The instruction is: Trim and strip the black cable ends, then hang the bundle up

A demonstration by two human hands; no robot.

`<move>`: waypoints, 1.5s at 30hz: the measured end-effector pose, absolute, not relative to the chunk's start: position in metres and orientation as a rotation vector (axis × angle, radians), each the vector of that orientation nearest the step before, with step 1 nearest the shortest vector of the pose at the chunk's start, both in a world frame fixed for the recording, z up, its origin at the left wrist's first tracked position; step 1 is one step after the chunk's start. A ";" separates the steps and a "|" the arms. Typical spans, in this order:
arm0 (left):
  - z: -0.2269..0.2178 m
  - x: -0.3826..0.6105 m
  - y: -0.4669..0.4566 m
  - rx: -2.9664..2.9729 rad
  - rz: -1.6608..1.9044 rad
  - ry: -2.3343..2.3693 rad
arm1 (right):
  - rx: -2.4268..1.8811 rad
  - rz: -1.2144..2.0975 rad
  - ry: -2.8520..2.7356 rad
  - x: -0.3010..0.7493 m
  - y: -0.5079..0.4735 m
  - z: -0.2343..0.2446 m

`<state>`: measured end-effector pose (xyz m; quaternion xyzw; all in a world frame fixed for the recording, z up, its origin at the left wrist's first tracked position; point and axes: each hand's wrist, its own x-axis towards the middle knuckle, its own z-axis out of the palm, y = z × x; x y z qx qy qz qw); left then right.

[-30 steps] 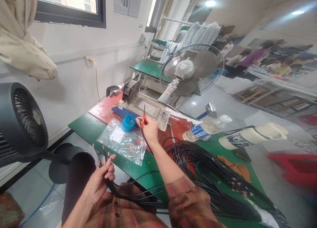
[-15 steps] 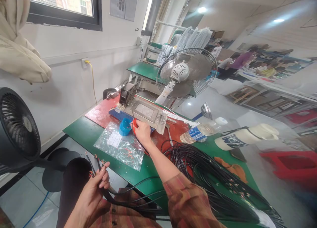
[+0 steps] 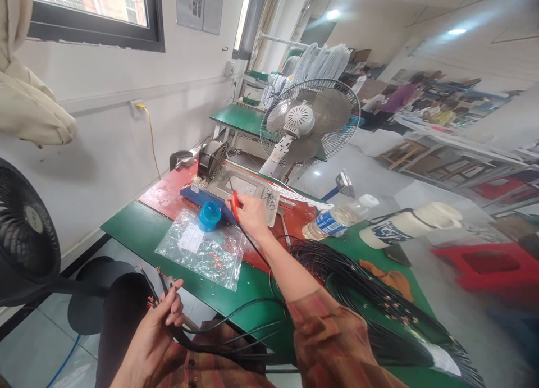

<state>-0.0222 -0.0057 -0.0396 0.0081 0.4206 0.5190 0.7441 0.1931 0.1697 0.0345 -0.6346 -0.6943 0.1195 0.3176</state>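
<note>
Green table edge (image 3: 210,295) between the hands (image 3: 252,217), black cables (image 3: 183,337) in the left (image 3: 162,320).

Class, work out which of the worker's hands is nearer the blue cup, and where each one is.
Right. The right hand is just right of the blue cup, holding a red-handled tool. The left hand is farther off, lower left in the picture, holding black cables.

You get a bright, slightly washed-out view, with daylight at the window (image 3: 90,5) upper left and two ceiling lamps (image 3: 332,14) glaring upper right. Glints speckle the plastic bag (image 3: 170,249) before you; soft shadow dims the wall (image 3: 105,135). The black cables (image 3: 332,264) merge darkly. Rightward everything stretches and smears; the distant people (image 3: 400,99) seem too blurred to make out.
</note>
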 end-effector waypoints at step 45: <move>-0.051 -0.024 -0.001 0.010 1.159 0.976 | -2.034 0.102 -1.877 0.236 0.236 0.068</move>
